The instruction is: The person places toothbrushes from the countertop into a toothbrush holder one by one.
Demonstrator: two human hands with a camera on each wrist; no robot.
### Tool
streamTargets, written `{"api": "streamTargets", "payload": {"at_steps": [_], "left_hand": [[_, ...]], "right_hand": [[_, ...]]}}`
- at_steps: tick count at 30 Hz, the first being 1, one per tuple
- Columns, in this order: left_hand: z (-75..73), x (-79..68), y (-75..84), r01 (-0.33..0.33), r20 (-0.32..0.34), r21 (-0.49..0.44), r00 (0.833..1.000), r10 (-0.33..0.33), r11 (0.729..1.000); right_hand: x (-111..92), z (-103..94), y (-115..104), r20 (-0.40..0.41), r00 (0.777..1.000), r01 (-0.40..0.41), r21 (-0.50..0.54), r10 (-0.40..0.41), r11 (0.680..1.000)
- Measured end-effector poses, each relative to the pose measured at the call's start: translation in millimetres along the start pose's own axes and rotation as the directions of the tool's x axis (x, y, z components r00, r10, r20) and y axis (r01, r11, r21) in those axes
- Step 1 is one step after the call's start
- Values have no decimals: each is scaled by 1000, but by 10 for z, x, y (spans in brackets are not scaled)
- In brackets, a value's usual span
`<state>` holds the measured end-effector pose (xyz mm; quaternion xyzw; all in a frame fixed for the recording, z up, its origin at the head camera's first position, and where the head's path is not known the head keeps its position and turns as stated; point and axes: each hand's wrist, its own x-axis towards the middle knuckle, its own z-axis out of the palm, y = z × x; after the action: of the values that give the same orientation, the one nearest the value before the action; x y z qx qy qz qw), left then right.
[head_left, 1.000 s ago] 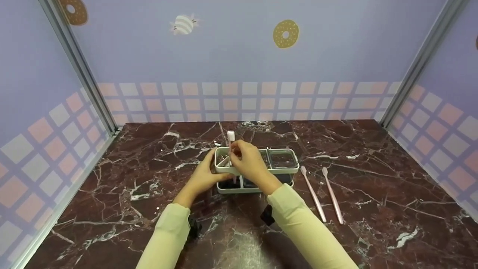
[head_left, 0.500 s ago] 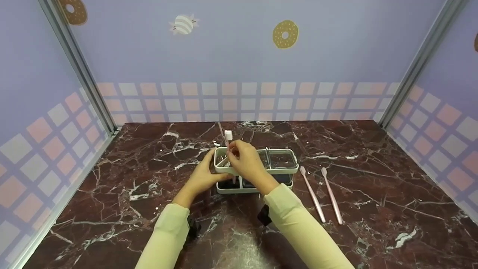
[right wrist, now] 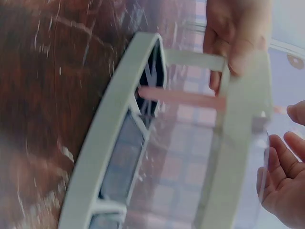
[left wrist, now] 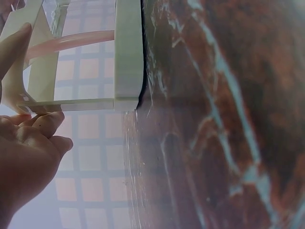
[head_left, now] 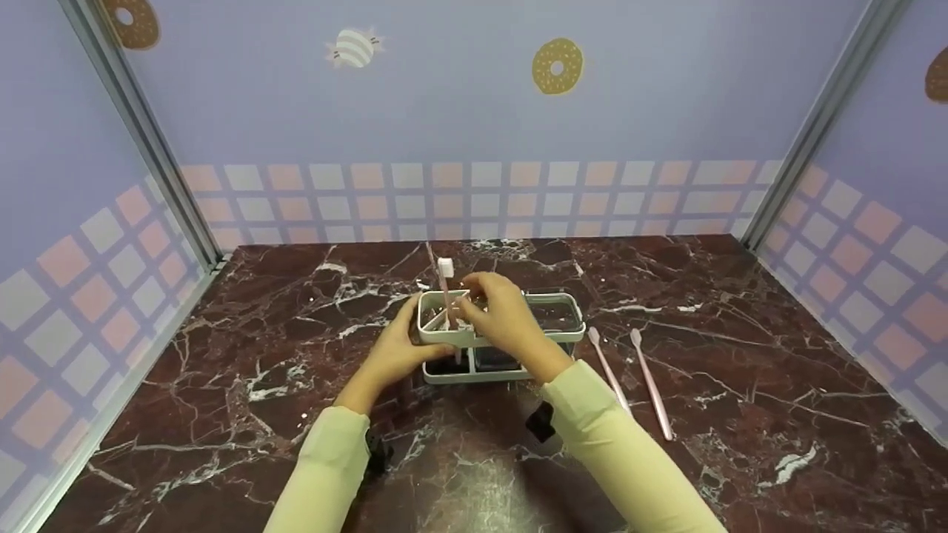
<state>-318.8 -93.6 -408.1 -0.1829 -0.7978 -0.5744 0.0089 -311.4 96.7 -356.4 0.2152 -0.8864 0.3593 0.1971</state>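
Note:
A pale two-tier toothbrush holder [head_left: 452,338] stands on the table, with dividers across its upper tier. My left hand [head_left: 392,354] grips its left end, thumb across the front and fingers behind. One pink toothbrush [head_left: 445,289] stands in the left compartment, white head up and leaning slightly left. In the right wrist view its pink handle [right wrist: 186,97] reaches down into the lower tier. My right hand [head_left: 507,314] hovers over the middle of the holder, just right of that brush, fingers loosely bent and holding nothing. It hides part of the upper tier.
Two more pink toothbrushes, a nearer one [head_left: 609,368] and a farther one [head_left: 652,386], lie right of the holder on the dark red marbled table [head_left: 740,355]. My right sleeve [head_left: 629,444] covers the nearer one's lower end. Patterned walls [head_left: 474,111] enclose the table.
My right hand has let go of the toothbrush and moved slightly right. The brush now stands by itself, tilted a little more left. My left hand keeps its grip on the holder.

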Motion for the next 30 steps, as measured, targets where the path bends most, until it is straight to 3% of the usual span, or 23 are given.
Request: {"api": "streamTargets", "payload": {"at_steps": [5, 9, 13, 21, 25, 30], "left_hand": [[-20, -21, 1, 15, -2, 4, 1000, -15, 1000], [-5, -15, 11, 20, -4, 25, 1000, -20, 999], [8, -3, 19, 24, -7, 45, 1000, -24, 999], [2, -28, 81, 33, 1, 93, 999, -33, 995], [-1, 0, 39, 35, 12, 94, 999, -36, 995], [0, -1, 26, 18, 25, 60, 999, -20, 998]], "right_hand": [[-77, -279, 134, -6, 1000, -31, 25, 31, 999], [-166, -594, 389, -89, 994, -60, 12, 60, 998], [-280, -953, 708, -164, 977, -141, -10, 137, 990], [-611, -1606, 1227, -181, 942, -303, -103, 281, 947], [-772, -1776, 1368, -139, 932, -354, -149, 335, 923], [-904, -1727, 1485, 23, 921, -379, -175, 389, 909]]}}
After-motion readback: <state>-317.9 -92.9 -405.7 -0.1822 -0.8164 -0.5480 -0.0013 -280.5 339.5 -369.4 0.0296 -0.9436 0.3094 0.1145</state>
